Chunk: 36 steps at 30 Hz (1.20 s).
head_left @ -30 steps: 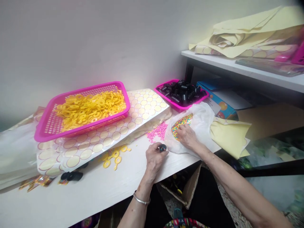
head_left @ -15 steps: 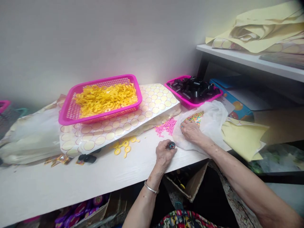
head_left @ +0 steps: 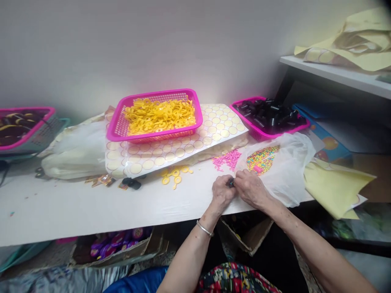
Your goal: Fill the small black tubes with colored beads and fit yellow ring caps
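Note:
My left hand (head_left: 222, 190) is closed round a small black cylindrical piece (head_left: 230, 183) above the front edge of the white table. Fingers of my right hand (head_left: 249, 188) are bunched at the top of that piece, touching it; whether they pinch anything small is hidden. Just behind my right hand lies an open white plastic bag (head_left: 284, 162) with many multicoloured beads (head_left: 265, 160) and a pink scoop-like bit (head_left: 259, 169). Loose pink beads (head_left: 227, 160) are spread to the left of the bag.
A pink basket of yellow ring pieces (head_left: 161, 116) rests on sticker sheets (head_left: 146, 162). Black parts fill another basket (head_left: 271, 116) behind the bag. Yellow rings (head_left: 175, 176) and black caps (head_left: 132, 183) lie on the table (head_left: 122, 211). A shelf (head_left: 336, 71) juts in at right.
My right hand has left the beads in the bag and come to the black piece in my left hand. The view has shifted left, showing another basket at the far left.

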Each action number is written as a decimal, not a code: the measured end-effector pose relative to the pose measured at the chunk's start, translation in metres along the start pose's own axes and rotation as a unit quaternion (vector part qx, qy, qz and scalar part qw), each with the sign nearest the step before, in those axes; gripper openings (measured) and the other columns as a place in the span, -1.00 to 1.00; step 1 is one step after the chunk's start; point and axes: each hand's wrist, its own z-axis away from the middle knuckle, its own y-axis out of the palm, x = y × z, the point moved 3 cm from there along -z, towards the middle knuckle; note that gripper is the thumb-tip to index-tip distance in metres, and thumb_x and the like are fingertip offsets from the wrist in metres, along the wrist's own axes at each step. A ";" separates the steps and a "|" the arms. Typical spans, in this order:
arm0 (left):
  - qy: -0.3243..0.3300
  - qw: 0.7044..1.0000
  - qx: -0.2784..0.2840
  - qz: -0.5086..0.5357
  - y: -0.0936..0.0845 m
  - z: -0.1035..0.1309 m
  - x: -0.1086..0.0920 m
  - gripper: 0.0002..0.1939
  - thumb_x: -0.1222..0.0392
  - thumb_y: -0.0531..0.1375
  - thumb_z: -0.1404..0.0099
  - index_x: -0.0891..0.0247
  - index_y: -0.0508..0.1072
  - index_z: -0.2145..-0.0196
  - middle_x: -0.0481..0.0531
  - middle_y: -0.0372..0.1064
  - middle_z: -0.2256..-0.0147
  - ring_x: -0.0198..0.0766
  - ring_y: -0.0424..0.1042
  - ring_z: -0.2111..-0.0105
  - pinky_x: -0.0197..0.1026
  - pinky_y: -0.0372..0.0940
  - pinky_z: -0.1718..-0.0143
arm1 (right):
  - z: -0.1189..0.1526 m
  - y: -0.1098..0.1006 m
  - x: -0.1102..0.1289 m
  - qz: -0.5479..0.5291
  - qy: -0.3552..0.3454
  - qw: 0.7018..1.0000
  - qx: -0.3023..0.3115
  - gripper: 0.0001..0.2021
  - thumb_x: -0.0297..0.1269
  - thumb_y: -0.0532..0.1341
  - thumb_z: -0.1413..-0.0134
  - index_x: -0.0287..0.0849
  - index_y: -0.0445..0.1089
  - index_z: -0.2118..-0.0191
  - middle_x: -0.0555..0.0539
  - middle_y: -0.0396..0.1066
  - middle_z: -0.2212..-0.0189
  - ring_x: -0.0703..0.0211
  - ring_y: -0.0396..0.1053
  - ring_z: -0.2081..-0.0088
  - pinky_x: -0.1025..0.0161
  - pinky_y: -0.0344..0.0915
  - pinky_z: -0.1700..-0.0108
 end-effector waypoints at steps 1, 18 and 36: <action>0.001 1.000 0.001 -0.001 0.000 0.000 0.000 -0.78 0.28 0.20 0.07 0.19 0.47 0.36 -0.07 0.37 0.45 -0.27 0.27 0.38 -0.23 0.21 0.31 | 0.000 0.001 0.000 -0.003 0.008 1.000 0.001 -0.81 -0.43 0.05 -0.09 -0.22 0.39 0.42 -0.13 0.31 0.39 0.10 0.17 0.30 0.20 0.04 0.28; -0.084 0.935 -0.105 -0.329 -0.084 -0.037 0.047 -0.80 0.31 0.02 -0.17 0.29 0.42 0.50 0.11 0.27 0.38 -0.21 0.27 0.37 -0.22 0.08 0.40 | 0.028 0.006 -0.020 -0.365 0.103 0.919 -0.105 -0.85 -0.30 0.10 -0.07 -0.17 0.29 0.49 0.00 0.24 0.48 0.24 0.24 0.43 0.26 0.18 0.33; 0.209 0.961 -0.024 -0.178 -0.020 -0.002 -0.041 -0.78 0.36 0.06 -0.20 0.25 0.41 0.55 0.03 0.31 0.46 -0.26 0.22 0.37 -0.21 0.15 0.29 | 0.081 0.016 0.009 -0.487 0.156 0.853 -0.100 -0.83 -0.30 0.12 -0.06 -0.18 0.27 0.52 0.03 0.18 0.54 0.26 0.17 0.46 0.30 0.13 0.36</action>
